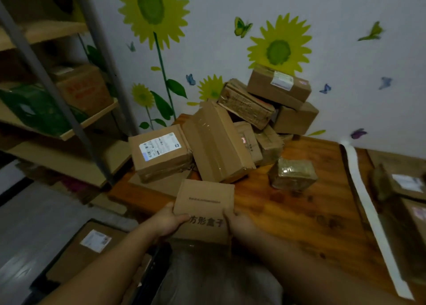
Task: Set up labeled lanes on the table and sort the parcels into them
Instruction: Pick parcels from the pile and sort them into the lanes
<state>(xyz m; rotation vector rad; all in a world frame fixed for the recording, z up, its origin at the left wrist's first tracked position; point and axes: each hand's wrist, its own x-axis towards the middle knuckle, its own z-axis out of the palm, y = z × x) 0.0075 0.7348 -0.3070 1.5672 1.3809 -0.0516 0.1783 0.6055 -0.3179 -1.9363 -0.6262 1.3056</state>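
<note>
Both hands, left [169, 221] and right [239, 224], hold a cardboard label [204, 209] by its lower edge, each grip closed on it. Behind it, a heap of parcels [219, 141] sits on the wooden surface [299, 217].

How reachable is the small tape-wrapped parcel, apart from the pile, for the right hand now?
Probably yes, once freed: the right hand grips the lettered cardboard together with the left hand. The tape-wrapped parcel stands alone on the table, with nothing lying between.
</note>
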